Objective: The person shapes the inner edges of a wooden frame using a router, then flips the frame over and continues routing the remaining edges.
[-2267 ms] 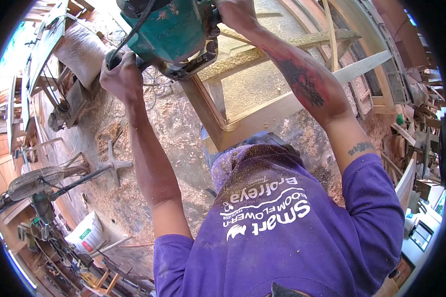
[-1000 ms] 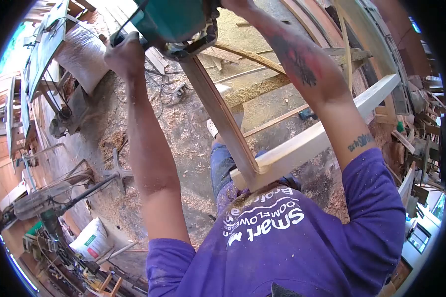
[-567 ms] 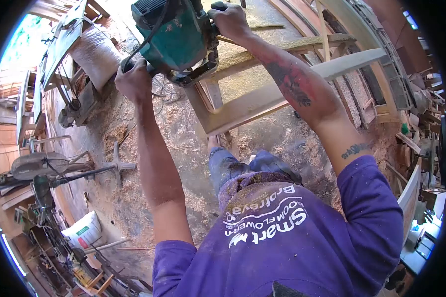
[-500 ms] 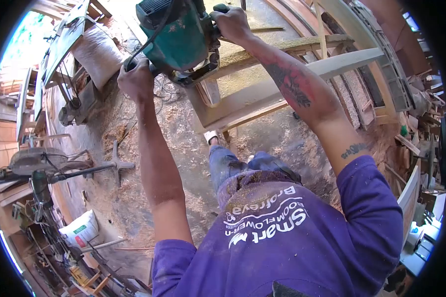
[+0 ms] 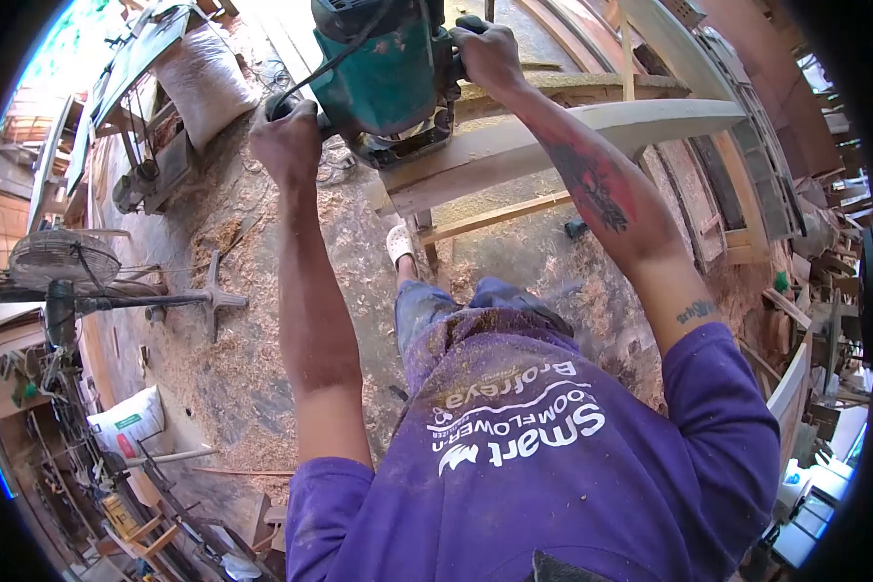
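Observation:
A green power tool (image 5: 383,82) with two side handles and a black cord is at the top centre, its base on the left end of a curved wooden piece (image 5: 572,141). My left hand (image 5: 286,141) is wrapped round the left handle. Round the knob on the other side, my right hand (image 5: 490,56) is closed. The underside of the tool, where it meets the wood, is hidden from view.
A standing fan (image 5: 65,260) with its cross-shaped base is at the left. Filled sacks (image 5: 204,85) lie upper left and lower left. Wooden frames and boards (image 5: 732,238) stand at the right. Shavings cover the floor (image 5: 252,388).
The power tool and both my hands have shifted to the right in view. The curved wooden piece now appears at a different angle, and more of a white shoe shows below it.

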The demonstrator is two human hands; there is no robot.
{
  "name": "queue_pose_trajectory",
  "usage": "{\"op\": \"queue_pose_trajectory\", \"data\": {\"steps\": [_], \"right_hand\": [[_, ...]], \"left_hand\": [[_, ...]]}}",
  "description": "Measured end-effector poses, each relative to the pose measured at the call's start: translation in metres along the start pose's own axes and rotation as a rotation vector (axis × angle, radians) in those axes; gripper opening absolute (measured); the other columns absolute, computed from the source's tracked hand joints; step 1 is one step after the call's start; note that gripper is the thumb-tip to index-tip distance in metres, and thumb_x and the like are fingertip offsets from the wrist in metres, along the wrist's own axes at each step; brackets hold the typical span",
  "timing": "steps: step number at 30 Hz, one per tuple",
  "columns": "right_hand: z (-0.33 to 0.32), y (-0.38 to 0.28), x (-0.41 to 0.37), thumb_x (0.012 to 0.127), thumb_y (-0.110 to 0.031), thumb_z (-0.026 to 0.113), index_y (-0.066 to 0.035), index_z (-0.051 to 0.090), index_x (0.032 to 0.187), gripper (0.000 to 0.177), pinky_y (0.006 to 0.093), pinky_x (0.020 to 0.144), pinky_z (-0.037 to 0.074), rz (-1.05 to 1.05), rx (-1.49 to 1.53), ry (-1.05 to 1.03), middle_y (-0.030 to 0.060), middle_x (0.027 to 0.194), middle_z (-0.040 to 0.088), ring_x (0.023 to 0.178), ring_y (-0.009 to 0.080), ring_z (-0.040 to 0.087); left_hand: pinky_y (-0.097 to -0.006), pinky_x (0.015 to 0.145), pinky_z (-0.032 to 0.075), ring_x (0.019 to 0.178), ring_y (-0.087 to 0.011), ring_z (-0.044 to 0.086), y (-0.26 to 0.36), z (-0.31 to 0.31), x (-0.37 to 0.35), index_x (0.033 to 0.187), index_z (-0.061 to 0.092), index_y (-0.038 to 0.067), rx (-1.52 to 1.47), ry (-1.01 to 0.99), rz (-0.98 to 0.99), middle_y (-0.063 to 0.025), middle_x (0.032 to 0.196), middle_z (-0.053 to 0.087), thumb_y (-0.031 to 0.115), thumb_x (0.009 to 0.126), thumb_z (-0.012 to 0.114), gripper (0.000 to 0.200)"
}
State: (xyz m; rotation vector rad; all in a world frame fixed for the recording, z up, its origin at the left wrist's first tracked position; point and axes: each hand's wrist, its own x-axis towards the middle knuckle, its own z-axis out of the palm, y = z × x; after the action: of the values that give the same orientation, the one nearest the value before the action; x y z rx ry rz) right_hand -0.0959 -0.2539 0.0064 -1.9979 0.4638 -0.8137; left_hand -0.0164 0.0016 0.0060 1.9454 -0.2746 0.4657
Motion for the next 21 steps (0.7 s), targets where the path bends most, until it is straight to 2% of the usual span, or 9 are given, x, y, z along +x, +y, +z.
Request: {"op": "queue_pose_trajectory", "data": {"steps": [5, 8, 10, 13, 14, 15, 18, 20, 21], "right_hand": [[-0.006, 0.006, -0.008, 0.078, -0.031, 0.058, -0.006, 0.067, 0.079, 0.027, 0.0414, 0.071, 0.048, -0.019, -0.03, -0.014, 0.0162, 0.07, 0.065, 0.07, 0.0325, 0.063], [-0.009, 0.008, -0.016, 0.079, -0.03, 0.057, -0.006, 0.067, 0.079, 0.026, 0.0415, 0.071, 0.048, -0.18, -0.185, 0.037, 0.0171, 0.072, 0.065, 0.071, 0.0336, 0.063], [-0.016, -0.003, -0.027, 0.085, -0.015, 0.051, -0.005, 0.065, 0.081, 0.018, 0.0387, 0.063, 0.047, -0.138, -0.181, 0.023, 0.0134, 0.073, 0.063, 0.064, 0.0277, 0.062], [-0.019, -0.004, -0.03, 0.085, -0.015, 0.053, -0.005, 0.065, 0.081, 0.017, 0.0387, 0.064, 0.048, -0.192, -0.247, 0.002, 0.013, 0.074, 0.062, 0.068, 0.0272, 0.064], [-0.019, 0.035, -0.01, 0.083, -0.014, 0.055, -0.005, 0.066, 0.083, 0.014, 0.0385, 0.065, 0.048, -0.697, -0.695, 0.104, 0.0134, 0.077, 0.064, 0.067, 0.0282, 0.064], [-0.02, 0.031, -0.013, 0.083, -0.014, 0.055, -0.005, 0.066, 0.083, 0.014, 0.0385, 0.065, 0.048, -0.697, -0.694, 0.106, 0.0134, 0.077, 0.064, 0.067, 0.0282, 0.064], [-0.023, 0.011, -0.025, 0.081, -0.012, 0.057, -0.004, 0.065, 0.083, 0.012, 0.0395, 0.064, 0.049, -0.559, -0.597, 0.009, 0.0148, 0.08, 0.065, 0.069, 0.0294, 0.065], [-0.023, -0.011, -0.031, 0.078, -0.01, 0.059, -0.004, 0.066, 0.085, 0.012, 0.0416, 0.066, 0.051, 0.085, -0.081, -0.021, 0.0173, 0.086, 0.066, 0.075, 0.0319, 0.066], [-0.024, -0.019, -0.035, 0.078, -0.01, 0.059, -0.004, 0.066, 0.085, 0.012, 0.0416, 0.066, 0.051, 0.087, -0.08, -0.027, 0.0173, 0.086, 0.066, 0.075, 0.0319, 0.066]], "left_hand": [[-0.0383, 0.067, 0.05, 0.063, -0.0262, 0.064, 0.001, -0.005, -0.008, 0.08, 0.068, -0.001, 0.019, -0.01, -0.002, -0.0166, 0.068, 0.066, 0.018, 0.067, 0.064, 0.023], [-0.0391, 0.067, 0.05, 0.062, -0.0277, 0.064, 0.009, -0.011, -0.018, 0.079, 0.068, -0.002, 0.022, -0.016, 0.018, -0.0173, 0.067, 0.065, 0.019, 0.067, 0.065, 0.024], [-0.0392, 0.067, 0.05, 0.061, -0.0275, 0.063, 0.013, -0.015, -0.025, 0.079, 0.067, -0.002, 0.026, 0.002, 0.027, -0.0169, 0.066, 0.065, 0.018, 0.067, 0.065, 0.023], [-0.039, 0.065, 0.05, 0.059, -0.0259, 0.062, 0.017, -0.018, -0.026, 0.078, 0.067, -0.002, -0.023, -0.057, -0.042, -0.0169, 0.065, 0.065, 0.018, 0.067, 0.064, 0.023], [-0.0377, 0.062, 0.049, 0.056, -0.0232, 0.06, 0.014, -0.018, -0.026, 0.076, 0.066, -0.003, 0.027, -0.01, 0.092, -0.0161, 0.063, 0.064, 0.018, 0.068, 0.064, 0.022], [-0.0377, 0.062, 0.049, 0.056, -0.0232, 0.06, 0.015, -0.019, -0.026, 0.076, 0.066, -0.003, 0.027, -0.009, 0.094, -0.0161, 0.063, 0.064, 0.018, 0.068, 0.064, 0.022], [-0.0366, 0.059, 0.049, 0.054, -0.0217, 0.059, 0.016, -0.018, -0.029, 0.073, 0.065, -0.003, 0.027, -0.067, -0.037, -0.0151, 0.06, 0.063, 0.017, 0.068, 0.064, 0.021], [-0.0355, 0.058, 0.048, 0.053, -0.0192, 0.057, 0.015, -0.018, -0.029, 0.072, 0.065, -0.002, 0.006, -0.065, -0.053, -0.0133, 0.059, 0.062, 0.017, 0.068, 0.064, 0.02], [-0.0355, 0.058, 0.048, 0.053, -0.0192, 0.057, 0.018, -0.02, -0.031, 0.072, 0.065, -0.002, 0.01, -0.063, -0.058, -0.0133, 0.059, 0.062, 0.017, 0.068, 0.064, 0.02]]}}
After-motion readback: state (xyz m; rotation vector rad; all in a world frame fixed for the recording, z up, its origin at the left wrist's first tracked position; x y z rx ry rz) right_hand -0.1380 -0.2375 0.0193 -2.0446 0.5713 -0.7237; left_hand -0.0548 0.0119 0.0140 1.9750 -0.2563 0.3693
